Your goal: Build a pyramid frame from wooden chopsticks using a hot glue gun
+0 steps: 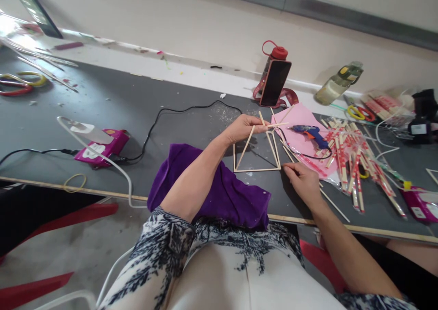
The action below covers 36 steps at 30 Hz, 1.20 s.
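A frame of thin wooden sticks stands on the grey table in front of me, with a square base and slanting sticks rising from it. My left hand is closed on its upper part, thumb and fingers pinching the sticks near the top. My right hand is closed in a pinch at the frame's lower right corner, its fingertips at the joint. Just right of the frame, a blue glue gun lies on a pink sheet. Beneath my left forearm is a purple cloth.
Red-and-white wrapped chopsticks are heaped at right. A phone leans on a red-capped bottle; a green bottle lies tilted by the wall. At left are a power strip on a purple pack, black cable and scissors.
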Motion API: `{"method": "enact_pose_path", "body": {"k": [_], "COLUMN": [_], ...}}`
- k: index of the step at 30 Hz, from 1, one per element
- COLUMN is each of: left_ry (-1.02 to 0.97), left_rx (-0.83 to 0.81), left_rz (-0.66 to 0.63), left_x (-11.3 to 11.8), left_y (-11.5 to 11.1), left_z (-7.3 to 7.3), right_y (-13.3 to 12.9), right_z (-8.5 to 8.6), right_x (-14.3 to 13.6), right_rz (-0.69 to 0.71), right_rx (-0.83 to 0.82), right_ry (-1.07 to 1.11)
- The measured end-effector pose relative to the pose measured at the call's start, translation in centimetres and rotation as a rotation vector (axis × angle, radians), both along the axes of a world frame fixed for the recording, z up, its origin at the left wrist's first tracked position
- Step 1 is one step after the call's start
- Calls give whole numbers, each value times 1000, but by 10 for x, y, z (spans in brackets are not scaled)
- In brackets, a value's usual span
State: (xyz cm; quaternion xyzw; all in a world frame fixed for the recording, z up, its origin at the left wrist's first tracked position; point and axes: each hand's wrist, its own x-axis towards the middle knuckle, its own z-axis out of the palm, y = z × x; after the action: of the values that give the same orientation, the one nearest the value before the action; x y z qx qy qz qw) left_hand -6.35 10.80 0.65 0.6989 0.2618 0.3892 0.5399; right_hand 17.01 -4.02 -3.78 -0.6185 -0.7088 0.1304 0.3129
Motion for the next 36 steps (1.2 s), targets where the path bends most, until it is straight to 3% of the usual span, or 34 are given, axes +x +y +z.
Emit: {"method": "enact_pose_path", "body": {"k": [16,20,25,36], "left_ry": [31,28,53,-22], "left_rx": [-8,24,47,-98], "left_rz": [-2,0,0,-2], "left_x": [0,-2,-3,-2], "left_y": [-2,-1,-1,-3], "left_z": [0,0,0,-1], "right_y": [6,4,2,3], "right_z": [-4,-3,-3,-2], "right_x": [-8,-6,-3,-8], "right_rz": [53,44,-64,-30], "right_rx": [62,16,-75,-41], "right_ry": [-100,-4,217,124]}}
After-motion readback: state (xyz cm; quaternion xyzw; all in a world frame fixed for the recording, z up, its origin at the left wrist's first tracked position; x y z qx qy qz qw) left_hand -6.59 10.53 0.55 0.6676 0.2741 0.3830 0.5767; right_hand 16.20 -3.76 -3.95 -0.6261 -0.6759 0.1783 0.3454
